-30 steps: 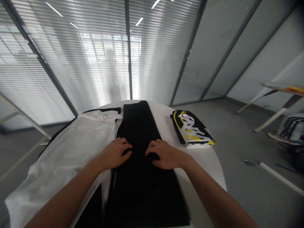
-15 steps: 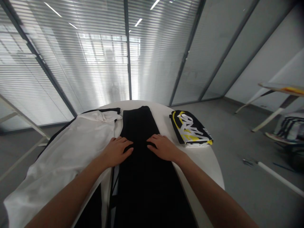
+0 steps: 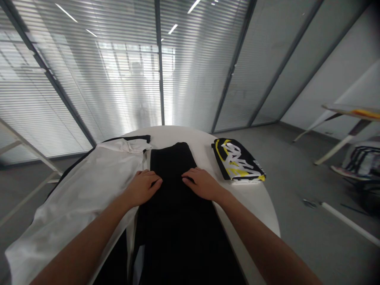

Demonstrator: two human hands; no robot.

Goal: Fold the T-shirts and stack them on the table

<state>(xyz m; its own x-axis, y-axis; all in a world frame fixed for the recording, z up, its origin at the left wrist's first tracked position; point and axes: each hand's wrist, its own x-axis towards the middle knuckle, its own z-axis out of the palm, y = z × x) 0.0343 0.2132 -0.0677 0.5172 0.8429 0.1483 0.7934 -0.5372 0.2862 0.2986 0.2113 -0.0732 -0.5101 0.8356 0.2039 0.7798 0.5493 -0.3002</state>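
A long piece of black clothing (image 3: 175, 229), which looks like trousers, lies lengthwise on the white round table (image 3: 204, 136) and runs down past the bottom of the view. At its left edge my left hand (image 3: 144, 187) is closed on the fabric, fingers bent and thumb toward the middle. My right hand (image 3: 204, 185) grips the opposite edge in the same way. Beside my left forearm a white T-shirt (image 3: 89, 178) is spread out, with some black cloth (image 3: 130, 138) showing from under it.
A folded black, yellow and white garment (image 3: 237, 160) rests on the table's right side. Behind the table stands a glass partition with blinds (image 3: 192, 79). On the right are another table (image 3: 353, 111), a bag-like striped item (image 3: 365, 158) and a white pole (image 3: 350, 223) on the floor.
The far end of the black trousers has shifted toward me, and the cloth bunches wider below my hands. Both hands have moved slightly left. The other garments stay put.
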